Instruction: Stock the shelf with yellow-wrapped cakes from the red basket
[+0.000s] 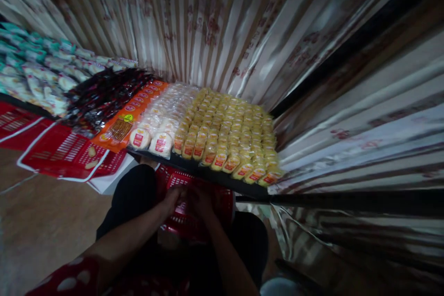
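Note:
Above a red plastic basket (227,196) between the knees, my left hand (174,198) and my right hand (200,201) are close together. My left fingers look curled inward. My right fingers also bend toward the left hand, though they are dark and blurred. Anything pinched between them is too dim to make out. Just beyond the hands, rows of small yellow-wrapped packaged snacks (229,134) stand on a black shelf (208,171). Beside them are clear-wrapped round white snacks (161,142) with red labels.
An orange snack packet (133,108), dark shiny packets (104,95) and white-and-green packets (38,62) continue leftward along the shelf. Red baskets (58,148) with white handles stand below, beside a white box (114,178). Pleated printed curtain (215,23) hangs behind; a black pole (347,46) slants at right.

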